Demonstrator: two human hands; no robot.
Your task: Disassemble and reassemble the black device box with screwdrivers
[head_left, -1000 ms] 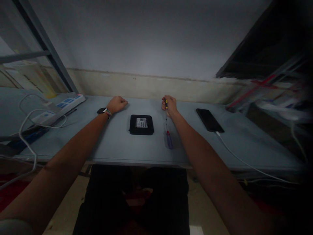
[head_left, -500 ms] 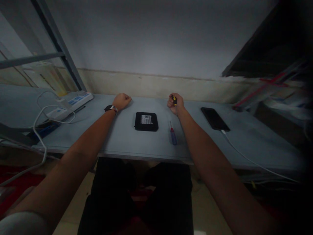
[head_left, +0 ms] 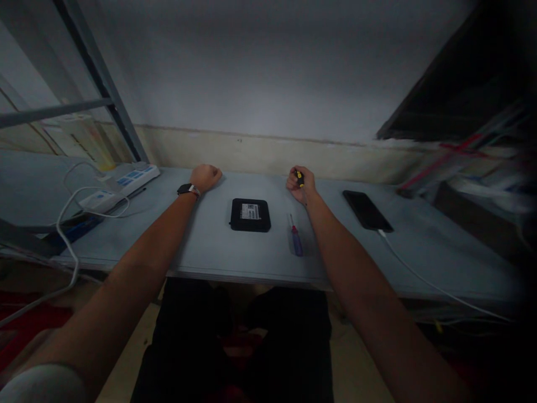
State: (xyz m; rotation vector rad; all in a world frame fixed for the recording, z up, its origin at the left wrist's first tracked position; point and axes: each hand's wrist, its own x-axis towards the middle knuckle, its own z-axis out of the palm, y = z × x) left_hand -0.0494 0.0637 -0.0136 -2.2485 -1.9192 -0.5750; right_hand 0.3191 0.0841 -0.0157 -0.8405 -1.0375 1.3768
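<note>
My left hand (head_left: 205, 178), with a watch (head_left: 188, 190) on its wrist, rests on the table as a closed fist; nothing shows in it. In my right hand (head_left: 300, 183) is a screwdriver with a black and yellow handle (head_left: 299, 179), its thin shaft pointing back toward my wrist. Between my arms lies a flat black box (head_left: 250, 215) with a white label on top and a small tab at its left corner. A second screwdriver (head_left: 296, 240), with a blue-purple handle and a red collar, lies on the table beside my right forearm.
On the right of the table (head_left: 235, 254) lies a black phone (head_left: 368, 210) with a white cable (head_left: 411, 263). A white power strip (head_left: 136, 178) with cords sits at the left, near a metal frame (head_left: 121, 120). A wall (head_left: 260, 84) rises along the back edge.
The whole scene sits slightly lower as my head tilts. In my right hand the screwdriver has turned a little, so its shaft now shows. My left fist stays in place.
</note>
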